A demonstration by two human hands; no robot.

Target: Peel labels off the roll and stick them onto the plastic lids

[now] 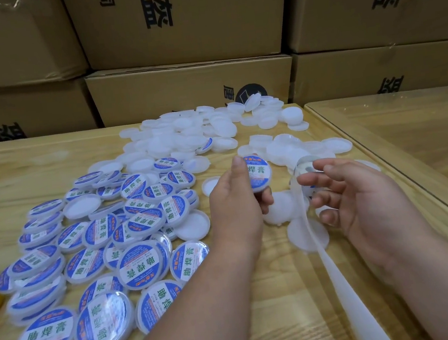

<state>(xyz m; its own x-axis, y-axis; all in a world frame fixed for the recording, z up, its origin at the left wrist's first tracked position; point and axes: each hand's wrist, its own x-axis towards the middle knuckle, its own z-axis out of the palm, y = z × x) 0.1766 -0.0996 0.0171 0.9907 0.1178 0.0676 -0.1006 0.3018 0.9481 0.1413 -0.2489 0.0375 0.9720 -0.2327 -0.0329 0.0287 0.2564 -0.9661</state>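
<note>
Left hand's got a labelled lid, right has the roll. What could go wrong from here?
1. The backing strip trails from the label roll across bare lids; a tug may drag them.
2. The left hand holds the labelled lid by its edges only; it could slip.
3. The labelled pile abuts unlabelled lids, so they may mix.

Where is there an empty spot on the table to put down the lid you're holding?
Bare wood lies left of the unlabelled lids, below the cardboard boxes, and near the front edge between the forearms. The labelled lids crowd the left; blank lids fill the middle back.
</note>
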